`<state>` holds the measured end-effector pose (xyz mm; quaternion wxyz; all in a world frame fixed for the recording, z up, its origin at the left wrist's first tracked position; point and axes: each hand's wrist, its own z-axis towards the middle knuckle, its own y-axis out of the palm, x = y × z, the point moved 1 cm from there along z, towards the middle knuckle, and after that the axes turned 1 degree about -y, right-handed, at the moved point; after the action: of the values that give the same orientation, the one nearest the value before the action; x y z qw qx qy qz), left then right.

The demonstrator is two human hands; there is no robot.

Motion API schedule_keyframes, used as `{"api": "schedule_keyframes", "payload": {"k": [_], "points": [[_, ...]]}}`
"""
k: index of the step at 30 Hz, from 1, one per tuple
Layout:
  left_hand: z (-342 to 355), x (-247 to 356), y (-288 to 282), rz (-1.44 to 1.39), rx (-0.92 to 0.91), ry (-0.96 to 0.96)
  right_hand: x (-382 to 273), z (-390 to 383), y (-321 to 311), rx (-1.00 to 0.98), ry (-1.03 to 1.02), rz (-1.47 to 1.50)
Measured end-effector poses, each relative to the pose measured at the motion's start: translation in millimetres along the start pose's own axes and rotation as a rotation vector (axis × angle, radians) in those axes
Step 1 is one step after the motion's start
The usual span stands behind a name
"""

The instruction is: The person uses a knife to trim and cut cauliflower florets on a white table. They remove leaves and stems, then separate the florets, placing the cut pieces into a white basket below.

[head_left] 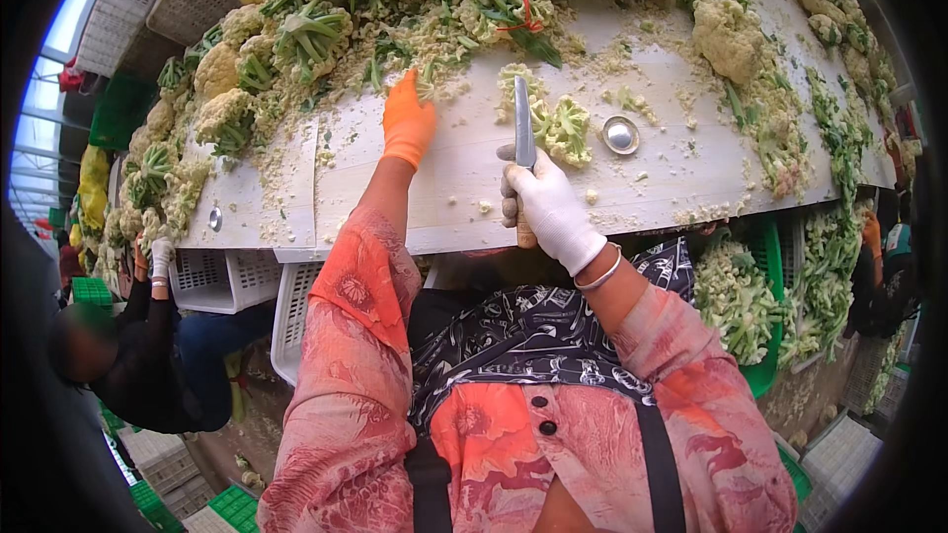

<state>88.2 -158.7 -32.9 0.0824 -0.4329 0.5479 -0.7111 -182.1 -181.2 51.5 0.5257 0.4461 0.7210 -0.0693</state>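
Note:
My right hand (555, 207), in a white glove with grey fingers, grips a knife (523, 128) by its light handle, blade pointing away from me. Just beyond and beside the blade lie pale cauliflower florets (565, 130). My left hand (408, 124), in an orange glove, reaches forward over the white table (444, 178), fingers stretched out at the edge of a heap of cauliflower crumbs and small pieces. A whole cauliflower (499, 8) with green leaves and a red tie stands at the heap's front. A round metal cup (620, 135) rests right of the florets.
Cauliflower heads (314, 39) are piled along the far and left sides, with more (729, 38) at the right. A green crate (762, 336) full of florets stands below the table at right. White crates (237, 281) sit at left, where another person (148, 355) works.

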Motion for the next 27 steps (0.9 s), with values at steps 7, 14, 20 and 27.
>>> {"api": "schedule_keyframes", "payload": {"k": [7,14,20,27], "points": [[-95,-4,-61,-1.628,-0.487,-0.280,20,-5,9,-0.158,-0.373,-0.782],[-144,20,-64,-1.813,-0.455,-0.390,17,-18,19,-0.232,-0.431,-0.937],[-153,29,-53,-1.638,-0.373,-0.384,35,-16,15,-0.207,-0.511,-1.031],[-162,28,-46,-1.420,-0.309,-0.281,40,-11,19,-0.275,-0.384,-1.157]]}}
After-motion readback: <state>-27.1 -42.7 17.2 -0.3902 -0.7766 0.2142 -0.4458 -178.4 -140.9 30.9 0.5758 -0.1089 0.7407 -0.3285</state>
